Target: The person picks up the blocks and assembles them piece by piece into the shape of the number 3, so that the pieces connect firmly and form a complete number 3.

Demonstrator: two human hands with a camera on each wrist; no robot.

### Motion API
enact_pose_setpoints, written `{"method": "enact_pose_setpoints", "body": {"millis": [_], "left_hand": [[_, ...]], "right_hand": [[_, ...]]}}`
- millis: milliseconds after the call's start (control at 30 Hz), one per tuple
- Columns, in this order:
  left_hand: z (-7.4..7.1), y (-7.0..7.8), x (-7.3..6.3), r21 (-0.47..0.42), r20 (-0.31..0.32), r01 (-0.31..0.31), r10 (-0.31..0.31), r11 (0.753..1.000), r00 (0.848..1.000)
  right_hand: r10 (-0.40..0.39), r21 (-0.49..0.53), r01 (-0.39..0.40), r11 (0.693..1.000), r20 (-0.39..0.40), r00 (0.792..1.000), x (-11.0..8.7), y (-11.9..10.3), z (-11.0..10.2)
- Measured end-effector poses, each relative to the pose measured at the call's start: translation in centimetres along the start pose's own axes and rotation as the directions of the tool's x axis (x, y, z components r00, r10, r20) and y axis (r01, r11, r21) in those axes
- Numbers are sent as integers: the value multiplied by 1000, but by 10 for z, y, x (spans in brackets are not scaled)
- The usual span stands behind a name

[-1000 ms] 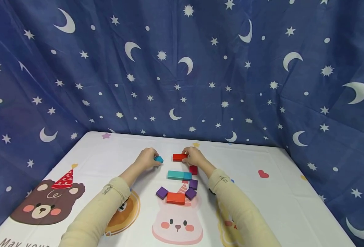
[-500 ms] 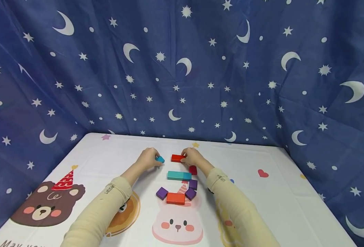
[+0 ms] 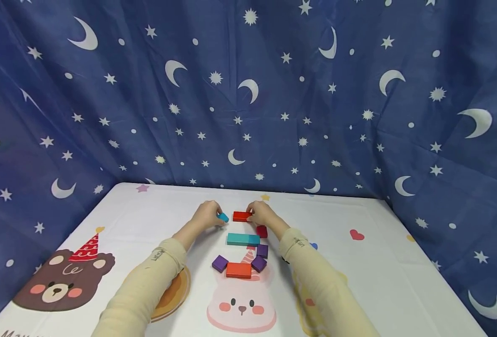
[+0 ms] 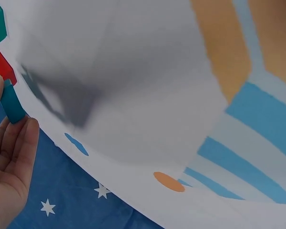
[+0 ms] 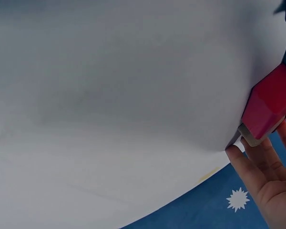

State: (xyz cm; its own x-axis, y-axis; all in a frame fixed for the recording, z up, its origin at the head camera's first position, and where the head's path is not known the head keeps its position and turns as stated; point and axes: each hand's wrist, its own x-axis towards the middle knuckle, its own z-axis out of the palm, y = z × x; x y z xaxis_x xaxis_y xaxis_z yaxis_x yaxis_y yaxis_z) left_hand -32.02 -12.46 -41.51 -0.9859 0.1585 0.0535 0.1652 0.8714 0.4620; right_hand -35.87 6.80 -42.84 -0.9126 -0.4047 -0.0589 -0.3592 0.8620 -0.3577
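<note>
In the head view my left hand point(image 3: 207, 215) pinches a small blue block point(image 3: 223, 217), just left of a long red block point(image 3: 240, 216). In the left wrist view, fingers and thumb hold this blue block point(image 4: 12, 102) close to the red block point(image 4: 2, 67). My right hand point(image 3: 264, 215) grips the right end of the long red block, thumb on the near side and fingers on the far side. Part of that end is hidden. Below the right hand lies a small red block point(image 3: 262, 231). In the right wrist view a red block point(image 5: 269, 102) is beside the right hand point(image 5: 271, 176).
Nearer me lie a teal block point(image 3: 237, 238) with a blue block point(image 3: 254, 240) at its right end, several purple blocks point(image 3: 220, 263) and an orange-red block point(image 3: 238, 270). A white printed cloth point(image 3: 337, 238) covers the table. A blue star-patterned curtain point(image 3: 240, 131) hangs behind.
My left hand has moved a little to the right, bringing the blue block closer to the long red block. The right hand keeps its grip with hardly any movement; the head view shifts slightly.
</note>
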Motion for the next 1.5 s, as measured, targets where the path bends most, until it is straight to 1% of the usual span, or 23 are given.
{"method": "enact_pose_setpoints", "body": {"millis": [133,333,533,700,1000,1100,1333,1500], "left_hand": [[3,2,2,7,1,5,-5,1000,1000],[5,6,3,16,-5,-5,5,1000,1000],[9,8,5,4,-1,38,-38,999,999],[12,6,9,1,3,56,-56,998,998],[12,5,15,-14,-9,58,-59,998,998],[12,6,15,-21,-1,66,-66,998,998],[12,8,14,-25,14,55,-54,998,998],[13,8,14,-27,24,51,-51,998,998]], "right_hand": [[8,7,-8,1000,-4,1000,0,0,0],[3,4,-3,1000,-3,1000,2,1,0],[15,-4,-15,1000,5,1000,2,0,1],[14,2,-14,1000,5,1000,0,-3,1],[22,9,-22,1000,-6,1000,-1,-3,0],[18,10,-18,1000,-9,1000,-1,-2,0],[0,-8,0,1000,-11,1000,0,-2,0],[10,-4,-10,1000,-8,1000,-1,-3,0]]}}
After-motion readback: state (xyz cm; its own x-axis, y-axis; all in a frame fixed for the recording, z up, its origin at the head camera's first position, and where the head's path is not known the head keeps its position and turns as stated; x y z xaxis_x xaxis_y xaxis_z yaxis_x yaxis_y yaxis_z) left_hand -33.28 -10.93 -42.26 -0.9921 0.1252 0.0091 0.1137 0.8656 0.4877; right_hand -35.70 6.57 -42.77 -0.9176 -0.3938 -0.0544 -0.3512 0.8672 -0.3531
